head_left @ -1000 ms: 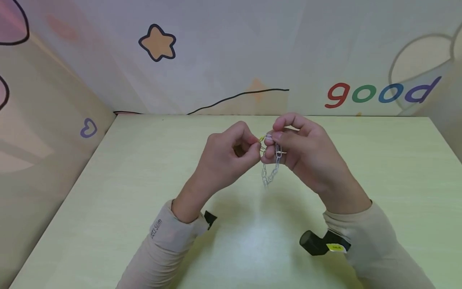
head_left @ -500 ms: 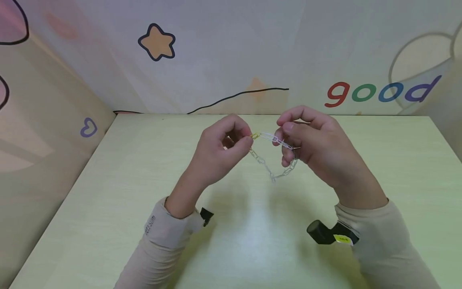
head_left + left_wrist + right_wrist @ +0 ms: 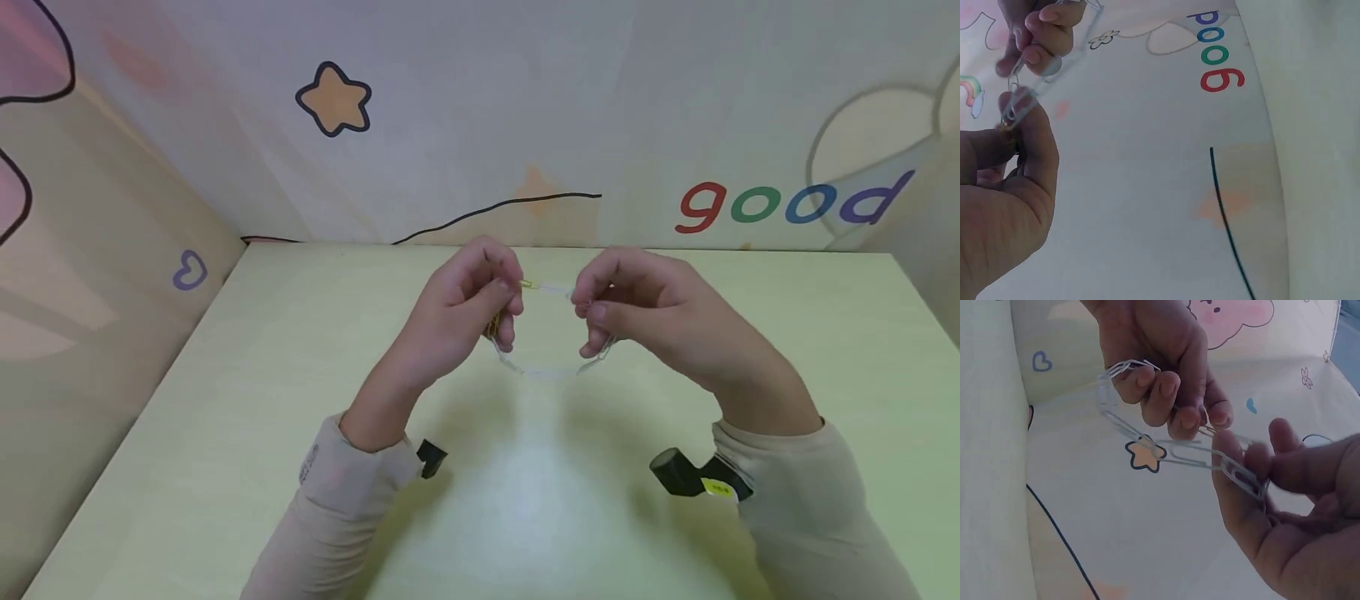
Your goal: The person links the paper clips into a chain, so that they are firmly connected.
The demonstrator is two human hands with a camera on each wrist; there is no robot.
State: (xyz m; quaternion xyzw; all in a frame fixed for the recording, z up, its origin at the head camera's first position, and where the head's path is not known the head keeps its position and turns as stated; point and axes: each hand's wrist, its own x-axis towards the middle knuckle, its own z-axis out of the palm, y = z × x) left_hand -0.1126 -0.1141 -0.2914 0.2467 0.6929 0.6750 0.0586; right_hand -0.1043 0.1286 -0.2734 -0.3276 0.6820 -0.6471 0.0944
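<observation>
A chain of clear and silver paper clips (image 3: 551, 288) stretches between my two hands above the pale green table (image 3: 262, 400), and its slack loop (image 3: 546, 372) sags below them. A yellow clip (image 3: 527, 284) sits at the chain's left end. My left hand (image 3: 504, 310) pinches that end with curled fingers. My right hand (image 3: 592, 310) pinches the other end between thumb and fingers. In the right wrist view the chain (image 3: 1172, 453) runs from the left hand (image 3: 1160, 356) down to the right hand (image 3: 1285, 506). The left wrist view shows the chain (image 3: 1041, 87) blurred.
Cartoon-printed walls stand close behind and to the left of the table, with a star (image 3: 334, 100) and the word "good" (image 3: 795, 204). Black wrist cameras (image 3: 431, 457) (image 3: 678, 473) stick out under both sleeves. Bare tabletop lies beneath the hands.
The hands were touching a second ago and have drawn apart sideways. The chain, which hung in a bunch, now spans between them with a shallow loop below.
</observation>
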